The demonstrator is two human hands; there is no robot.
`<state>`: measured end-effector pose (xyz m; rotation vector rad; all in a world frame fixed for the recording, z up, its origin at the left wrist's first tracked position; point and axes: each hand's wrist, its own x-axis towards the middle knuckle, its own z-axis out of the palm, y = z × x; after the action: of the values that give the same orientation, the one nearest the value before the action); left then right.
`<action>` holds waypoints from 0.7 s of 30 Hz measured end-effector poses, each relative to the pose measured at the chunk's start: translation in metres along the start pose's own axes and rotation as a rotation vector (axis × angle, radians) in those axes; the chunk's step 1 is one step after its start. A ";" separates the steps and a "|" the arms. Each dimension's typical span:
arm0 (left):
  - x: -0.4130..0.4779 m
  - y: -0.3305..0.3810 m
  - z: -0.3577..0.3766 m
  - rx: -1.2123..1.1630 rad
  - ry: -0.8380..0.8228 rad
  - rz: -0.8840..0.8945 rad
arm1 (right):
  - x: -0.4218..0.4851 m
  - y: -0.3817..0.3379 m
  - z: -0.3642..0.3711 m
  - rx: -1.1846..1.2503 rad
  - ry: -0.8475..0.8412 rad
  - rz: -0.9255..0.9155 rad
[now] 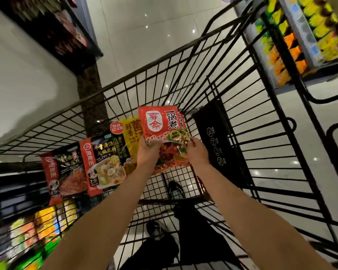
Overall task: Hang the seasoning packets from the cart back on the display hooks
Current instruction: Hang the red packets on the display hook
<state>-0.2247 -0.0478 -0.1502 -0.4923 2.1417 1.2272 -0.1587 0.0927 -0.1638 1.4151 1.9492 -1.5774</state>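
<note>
Both my hands hold one red seasoning packet [165, 127] inside the black wire cart [248, 121]. My left hand [147, 151] grips its lower left edge and my right hand [196, 152] its lower right edge. A yellow packet [131, 133] lies behind it, partly hidden. To the left, a red-and-black packet with a soup picture [104, 162] and another red-and-black packet [63, 170] lean against the cart's left wall.
A black folded child-seat panel [219, 145] stands in the cart at the right. Blurred shelves of yellow and orange packets [293, 41] are at the upper right, more goods [33, 230] at the lower left. My shoes [176, 190] show through the cart floor.
</note>
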 end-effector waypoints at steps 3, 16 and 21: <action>0.021 -0.005 0.016 0.075 -0.004 0.033 | 0.030 0.016 0.003 0.039 -0.015 0.047; 0.053 -0.034 0.036 0.260 0.105 0.067 | 0.083 0.048 0.061 -0.139 0.013 0.015; 0.051 -0.037 0.033 0.271 0.122 0.077 | 0.089 0.041 0.056 -0.244 0.010 0.097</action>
<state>-0.2304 -0.0390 -0.2209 -0.3771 2.4046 0.9470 -0.1893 0.0876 -0.2719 1.3945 1.9682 -1.2448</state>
